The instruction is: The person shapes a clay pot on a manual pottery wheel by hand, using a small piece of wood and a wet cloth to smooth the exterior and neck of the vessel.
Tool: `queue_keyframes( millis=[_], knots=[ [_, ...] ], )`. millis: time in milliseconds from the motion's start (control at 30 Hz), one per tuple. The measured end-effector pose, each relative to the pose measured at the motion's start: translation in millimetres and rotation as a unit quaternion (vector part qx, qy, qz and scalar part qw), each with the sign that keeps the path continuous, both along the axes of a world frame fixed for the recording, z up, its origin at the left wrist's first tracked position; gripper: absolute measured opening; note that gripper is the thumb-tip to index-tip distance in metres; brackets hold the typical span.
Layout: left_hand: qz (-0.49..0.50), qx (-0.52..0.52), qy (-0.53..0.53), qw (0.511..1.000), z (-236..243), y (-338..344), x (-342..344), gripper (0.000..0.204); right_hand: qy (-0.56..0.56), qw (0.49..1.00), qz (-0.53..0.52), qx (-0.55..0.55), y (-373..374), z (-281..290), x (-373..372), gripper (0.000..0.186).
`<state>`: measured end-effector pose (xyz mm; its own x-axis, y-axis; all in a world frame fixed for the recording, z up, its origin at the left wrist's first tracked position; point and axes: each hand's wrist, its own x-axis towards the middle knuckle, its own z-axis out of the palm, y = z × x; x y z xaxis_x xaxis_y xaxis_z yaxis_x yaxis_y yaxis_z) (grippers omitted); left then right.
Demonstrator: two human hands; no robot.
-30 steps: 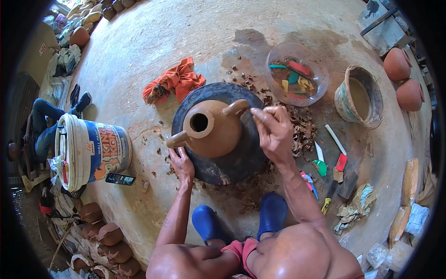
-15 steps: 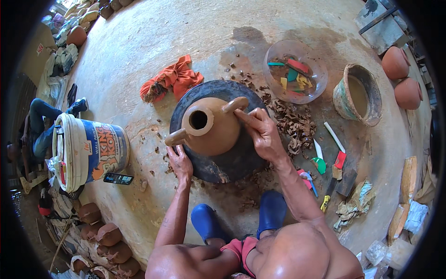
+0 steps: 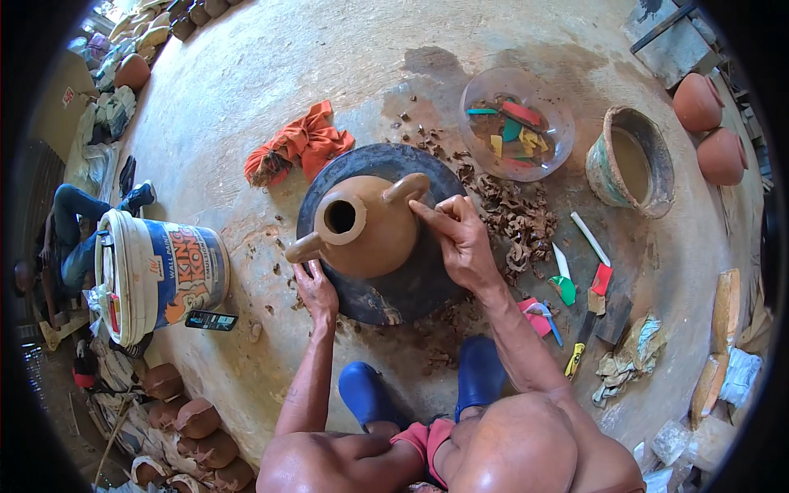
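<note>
A brown clay pot with a narrow round neck and two side handles stands on a dark round wheel. My left hand is open, its fingertips at the underside of the pot's left handle. On the other side, my right hand points one stretched finger at the pot's shoulder, just below the right handle. Its other fingers are curled, and I see nothing held in them. Whether that fingertip presses the clay or only hovers cannot be told.
Clay shavings lie right of the wheel, near a clear bowl of coloured scrapers and a bucket of murky water. Knives lie nearer me. Leftward are an orange cloth, a paint bucket, a phone and a seated person.
Slight shift of the whole view. My right fingertip has moved from the handle's root to just below it; my left hand stays by the left handle.
</note>
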<state>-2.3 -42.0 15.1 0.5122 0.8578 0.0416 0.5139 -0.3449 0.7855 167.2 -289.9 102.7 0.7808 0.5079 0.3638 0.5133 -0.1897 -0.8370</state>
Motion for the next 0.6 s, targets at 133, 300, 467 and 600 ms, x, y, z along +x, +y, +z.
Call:
queue_keyframes(
  millis=[133,300,467,600],
  knots=[
    [-0.002,-0.033,0.001,0.999,0,3,-1,0.047,-0.027,0.999,-0.025,-0.001,8,3,-7,0.049],
    [-0.002,0.021,-0.015,1.0,-1,0,-1,0.044,-0.084,0.993,-0.067,-0.056,18,33,-15,0.042],
    [0.0,-0.016,-0.002,1.0,-6,3,-2,0.045,-0.086,0.99,-0.08,-0.079,10,45,-16,0.039],
    [-0.011,-0.003,-0.014,1.0,-8,11,-7,0.045,-0.069,0.993,-0.082,-0.048,29,49,-26,0.036]
  ],
)
